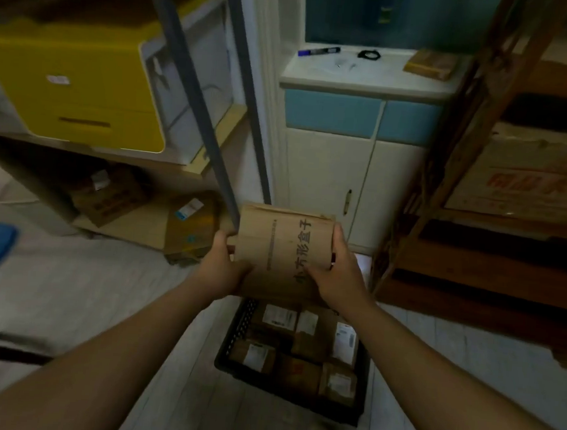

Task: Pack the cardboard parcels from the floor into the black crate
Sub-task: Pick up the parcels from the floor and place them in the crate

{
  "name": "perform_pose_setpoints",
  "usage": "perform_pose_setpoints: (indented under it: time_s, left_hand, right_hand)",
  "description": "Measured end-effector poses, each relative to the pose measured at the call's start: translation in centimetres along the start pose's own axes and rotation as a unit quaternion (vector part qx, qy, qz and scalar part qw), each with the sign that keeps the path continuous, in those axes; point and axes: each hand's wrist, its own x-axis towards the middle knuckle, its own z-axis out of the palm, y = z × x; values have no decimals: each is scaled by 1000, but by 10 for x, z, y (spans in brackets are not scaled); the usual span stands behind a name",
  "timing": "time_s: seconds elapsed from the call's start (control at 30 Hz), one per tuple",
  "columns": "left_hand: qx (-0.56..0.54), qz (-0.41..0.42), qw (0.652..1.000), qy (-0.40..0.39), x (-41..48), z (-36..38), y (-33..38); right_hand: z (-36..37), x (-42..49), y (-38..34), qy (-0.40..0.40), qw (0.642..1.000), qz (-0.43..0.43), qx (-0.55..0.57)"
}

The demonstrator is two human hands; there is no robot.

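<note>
White-and-blue cabinet (pixel 326 170) at back. Black crate (pixel 236 330) on the floor under the hands, labelled parcels (pixel 300 372) packed inside. Printed cardboard parcel (pixel 279 248) held in the air above the crate's far end. Left hand (pixel 224 266) grips its left edge, right hand (pixel 339 270) its right edge, fingers curled round it.

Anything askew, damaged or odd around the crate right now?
The cardboard boxes on the floor under the left shelf lie tilted at odd angles. The black crate looks full across its top layer of parcels, so the held parcel may not sit level.
</note>
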Motion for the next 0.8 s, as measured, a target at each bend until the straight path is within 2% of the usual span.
perform_pose_setpoints:
  time_s: [0.1, 0.27, 0.37, 0.47, 0.6, 0.8]
  left_hand:
    - [11, 11, 998, -56, 30, 4, -13]
    - [49, 13, 984, -169, 84, 10, -61]
    - [60, 50, 972, -223, 125, 16, -107]
    - [84, 50, 964, -247, 163, 33, -162]
    - [234, -2, 937, -260, 207, 73, -254]
    - [288, -27, 915, -282, 273, 141, -377]
  right_hand:
    - [14, 15, 14, 21, 999, 9, 29]
    - [58, 32, 47, -20, 996, 72, 50]
    - [101, 42, 83, -10, 992, 126, 7]
    - [148, 55, 130, -14, 982, 183, -41]
    - [208, 88, 206, -51, 970, 224, -78]
    - [275, 131, 340, -94, 960, 243, -100]
